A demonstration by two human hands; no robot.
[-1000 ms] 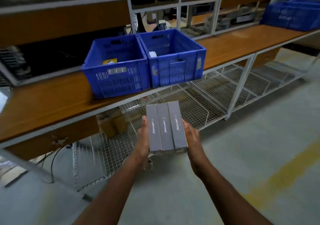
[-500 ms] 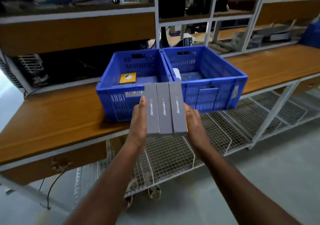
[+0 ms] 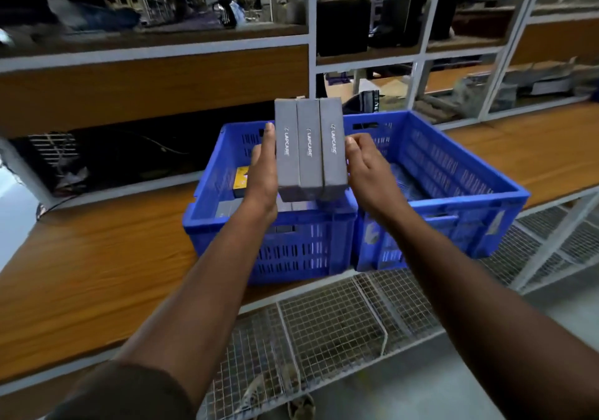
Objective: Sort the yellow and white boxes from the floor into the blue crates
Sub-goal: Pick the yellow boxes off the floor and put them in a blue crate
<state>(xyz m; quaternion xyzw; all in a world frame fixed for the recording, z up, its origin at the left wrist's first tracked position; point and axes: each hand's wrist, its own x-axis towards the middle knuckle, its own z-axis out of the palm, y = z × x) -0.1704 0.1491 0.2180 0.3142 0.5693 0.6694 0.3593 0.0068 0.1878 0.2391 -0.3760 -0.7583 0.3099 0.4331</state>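
Three long pale grey-white boxes (image 3: pixel 309 150) printed LAPCARE are held side by side as one block. My left hand (image 3: pixel 264 173) grips the block's left side and my right hand (image 3: pixel 366 168) grips its right side. The block hangs above the left blue crate (image 3: pixel 291 251), near the wall it shares with the right blue crate (image 3: pixel 453 193). A yellow box (image 3: pixel 241 178) lies inside the left crate, and grey boxes (image 3: pixel 227 207) lie flat on its bottom. My hands and the block hide much of the left crate's inside.
Both crates stand side by side on a long wooden bench (image 3: pixel 97 274). Wire mesh baskets (image 3: pixel 327 325) hang under the bench. A white-framed shelf rack (image 3: pixel 311 47) with dark clutter rises behind the crates. Grey floor (image 3: pixel 486 371) shows at lower right.
Both hands have carried the three boxes up and forward, from in front of the bench's edge to above the left crate. The bench and crates are now much nearer.
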